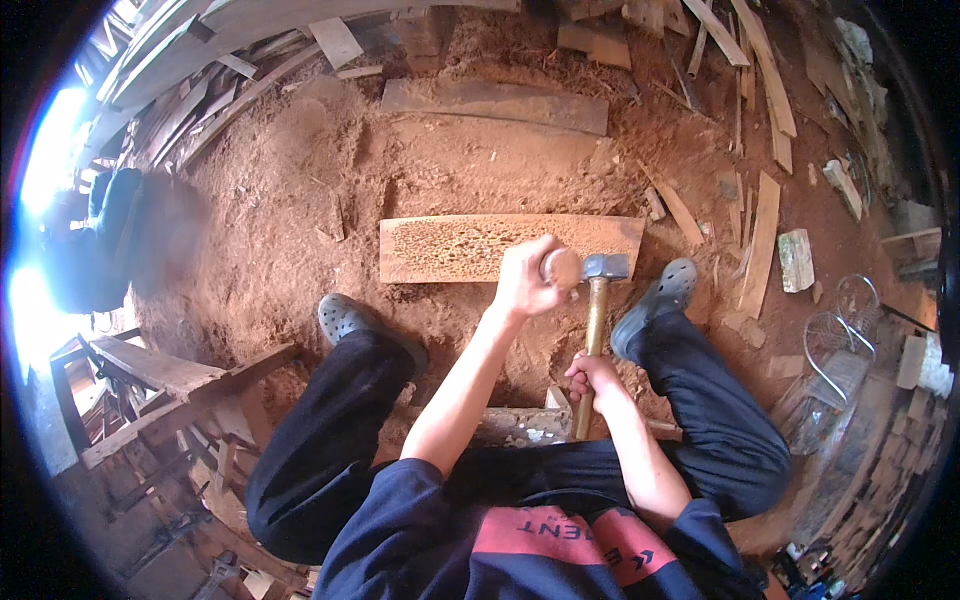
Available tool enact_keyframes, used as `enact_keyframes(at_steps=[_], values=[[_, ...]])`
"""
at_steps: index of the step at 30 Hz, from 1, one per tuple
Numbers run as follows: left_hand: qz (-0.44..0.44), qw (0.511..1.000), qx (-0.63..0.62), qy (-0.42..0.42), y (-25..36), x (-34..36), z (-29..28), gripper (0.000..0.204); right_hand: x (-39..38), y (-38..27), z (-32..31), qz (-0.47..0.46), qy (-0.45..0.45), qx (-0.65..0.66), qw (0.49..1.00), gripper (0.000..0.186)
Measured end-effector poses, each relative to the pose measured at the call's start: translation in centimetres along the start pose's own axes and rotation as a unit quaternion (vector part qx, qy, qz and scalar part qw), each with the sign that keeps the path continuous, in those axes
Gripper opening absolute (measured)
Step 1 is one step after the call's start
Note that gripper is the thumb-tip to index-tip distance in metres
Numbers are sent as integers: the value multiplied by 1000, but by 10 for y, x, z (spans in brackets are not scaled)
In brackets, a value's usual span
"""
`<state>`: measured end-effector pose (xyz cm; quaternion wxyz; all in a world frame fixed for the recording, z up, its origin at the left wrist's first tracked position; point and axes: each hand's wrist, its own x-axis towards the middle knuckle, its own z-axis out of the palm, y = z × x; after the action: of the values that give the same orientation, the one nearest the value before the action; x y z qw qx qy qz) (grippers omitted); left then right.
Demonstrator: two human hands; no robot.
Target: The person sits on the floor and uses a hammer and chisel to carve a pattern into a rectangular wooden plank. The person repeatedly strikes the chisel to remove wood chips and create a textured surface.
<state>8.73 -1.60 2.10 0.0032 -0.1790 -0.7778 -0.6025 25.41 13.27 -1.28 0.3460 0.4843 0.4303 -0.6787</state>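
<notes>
In front of me a wooden board (440,250) lies flat on the reddish ground, its upper face covered with small gouged pits. My left hand (528,278) is closed above the board's near edge, around a piece with a round, pale wooden end (561,268). The rest of that piece is hidden, so I cannot tell its kind. My right hand (594,380) grips the yellowish handle of a hammer (596,300). The hammer's grey metal head is just right of the round wooden end, near the board's right part; whether they touch is unclear.
My feet in grey clogs (655,300) stand either side, close to the board. Beyond it lies a second plank (495,105). Wood strips (762,240) and a whitish block (796,260) are scattered at right. A wooden frame (180,385) stands left, near a blurred dark shape.
</notes>
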Motion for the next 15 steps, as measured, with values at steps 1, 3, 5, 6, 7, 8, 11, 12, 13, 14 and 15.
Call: enact_keyframes(at_steps=[1, 3, 5, 6, 7, 8, 11, 12, 13, 14, 15], values=[[38, 999, -8, 22, 17, 10, -9, 21, -9, -6, 9, -1, 25, 4, 1000, 21], [119, 990, -22, 74, 47, 31, -27, 21, -8, -2, 5, -15, -11, 44, 999, 22], [64, 991, -39, 113, 59, 35, -41, 20, -8, -4, 6, -6, -11, 46, 999, 23], [37, 989, -48, 133, 61, 36, -47, 21, -7, -3, 5, -5, -10, 43, 999, 23], [24, 984, -61, 163, 45, 33, -50, 22, -6, -3, 5, -4, -7, 40, 999, 24], [28, 979, -76, 187, 27, 31, -59, 23, -9, -6, 9, 9, 7, 35, 999, 24], [-29, 931, -213, 295, -7, 23, -78, 24, -10, -7, 8, 11, -4, 37, 999, 24], [-68, 917, -241, 310, -12, 18, -84, 25, -16, -12, 13, 16, 6, 28, 999, 21], [-107, 900, -269, 325, -17, 14, -89, 26, -13, -11, 13, 16, 14, 31, 999, 20], [-115, 905, -252, 322, -23, 12, -93, 27, -10, -10, 13, 18, 23, 34, 999, 20], [-118, 910, -234, 322, -27, 8, -93, 27, -8, -8, 14, 19, 31, 36, 999, 19]])
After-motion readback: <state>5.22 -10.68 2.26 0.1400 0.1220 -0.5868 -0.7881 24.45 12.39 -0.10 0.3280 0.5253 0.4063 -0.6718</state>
